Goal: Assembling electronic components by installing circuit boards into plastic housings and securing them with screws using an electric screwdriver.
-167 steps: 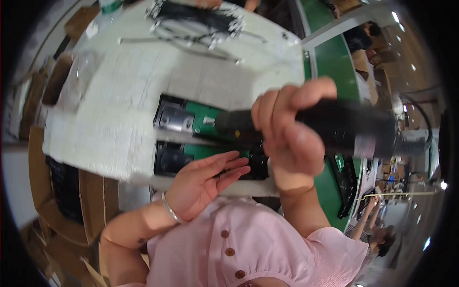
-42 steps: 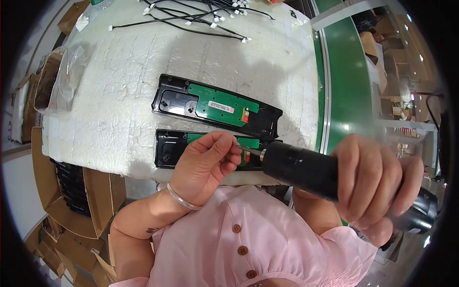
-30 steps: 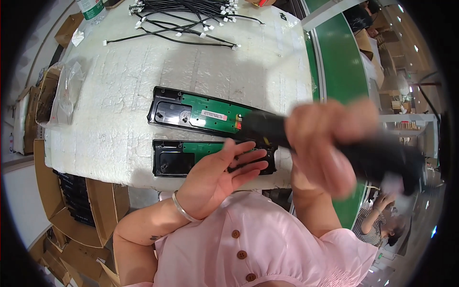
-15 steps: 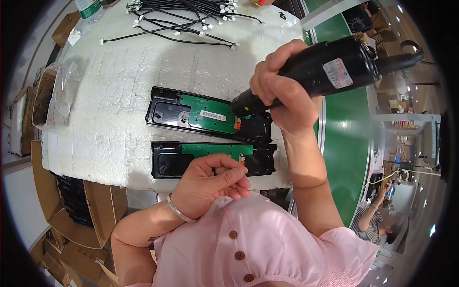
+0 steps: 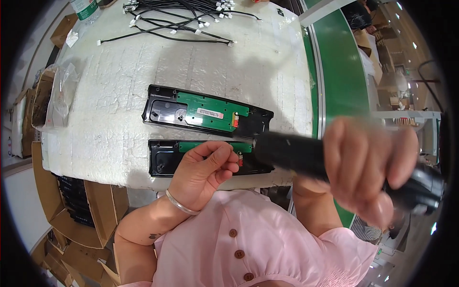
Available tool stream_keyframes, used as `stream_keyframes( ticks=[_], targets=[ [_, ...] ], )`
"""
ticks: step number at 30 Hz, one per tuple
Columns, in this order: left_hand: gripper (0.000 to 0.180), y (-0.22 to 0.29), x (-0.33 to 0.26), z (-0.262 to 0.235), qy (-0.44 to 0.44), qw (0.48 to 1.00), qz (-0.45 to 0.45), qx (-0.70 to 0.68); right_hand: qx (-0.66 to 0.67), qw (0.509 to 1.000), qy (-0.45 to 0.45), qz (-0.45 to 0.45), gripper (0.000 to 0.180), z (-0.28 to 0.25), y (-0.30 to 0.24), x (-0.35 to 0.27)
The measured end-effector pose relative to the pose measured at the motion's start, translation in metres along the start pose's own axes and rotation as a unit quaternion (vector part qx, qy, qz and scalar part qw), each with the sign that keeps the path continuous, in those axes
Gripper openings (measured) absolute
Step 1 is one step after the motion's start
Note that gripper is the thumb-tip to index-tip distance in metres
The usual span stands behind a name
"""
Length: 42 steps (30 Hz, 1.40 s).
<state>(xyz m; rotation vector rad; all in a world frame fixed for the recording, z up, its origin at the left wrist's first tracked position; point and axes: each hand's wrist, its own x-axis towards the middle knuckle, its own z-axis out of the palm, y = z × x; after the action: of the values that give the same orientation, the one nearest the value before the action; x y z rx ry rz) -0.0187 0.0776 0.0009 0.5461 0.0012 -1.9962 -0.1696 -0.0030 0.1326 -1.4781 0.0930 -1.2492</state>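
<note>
My right hand (image 5: 361, 167) is wrapped round a black electric screwdriver (image 5: 291, 154), held above the table's right side and blurred by motion. Its tip points left, toward my left hand. My left hand (image 5: 203, 167) is closed in a pinch over the nearer black plastic housing (image 5: 165, 161); whatever the fingers hold is hidden. Part of a green circuit board (image 5: 191, 146) shows in that housing. Just beyond lies a second black housing (image 5: 256, 125), slightly slanted, with a green circuit board (image 5: 189, 111) bearing a white label and a small red-and-white connector.
Black cables (image 5: 177, 21) with white plugs lie heaped at the table's far side. A bottle (image 5: 86, 10) stands far left. Cardboard boxes (image 5: 107, 203) flank the left edge, one holding black parts. A green surface (image 5: 342, 95) runs along the right.
The screwdriver has come away from the farther housing's board, swinging right and toward me with my right hand. My left hand has shifted slightly left, its fingers more curled together.
</note>
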Motion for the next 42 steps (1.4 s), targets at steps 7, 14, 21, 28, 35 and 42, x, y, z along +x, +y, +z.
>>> stream_keyframes(
  ticks=[7, 14, 21, 28, 35, 42],
  targets=[
    [0.014, -0.005, 0.006, 0.001, -0.017, 0.999, -0.01, -0.029, 0.026, 0.998, -0.065, 0.006, 0.028, -0.006, -0.006, -0.011],
    [0.033, -0.012, 0.001, 0.018, -0.091, 0.994, -0.041, -0.049, -0.048, 0.998, -0.006, 0.044, 0.026, -0.005, 0.011, -0.019],
    [0.031, -0.01, -0.006, 0.004, -0.055, 0.992, -0.102, 0.054, -0.097, 0.978, 0.139, 0.122, 0.021, -0.011, 0.059, -0.018],
    [0.023, -0.005, -0.012, -0.002, -0.069, 0.987, -0.087, 0.116, -0.155, 0.978, 0.073, 0.123, 0.019, -0.016, 0.064, -0.013],
    [0.019, -0.012, -0.014, -0.002, 0.012, 0.999, -0.031, 0.038, -0.151, 0.976, 0.045, 0.149, 0.018, -0.013, 0.066, -0.012],
    [0.017, -0.016, -0.012, -0.006, -0.006, 0.999, -0.042, -0.013, -0.149, 0.976, 0.054, 0.148, 0.02, -0.008, 0.069, -0.011]
  ],
)
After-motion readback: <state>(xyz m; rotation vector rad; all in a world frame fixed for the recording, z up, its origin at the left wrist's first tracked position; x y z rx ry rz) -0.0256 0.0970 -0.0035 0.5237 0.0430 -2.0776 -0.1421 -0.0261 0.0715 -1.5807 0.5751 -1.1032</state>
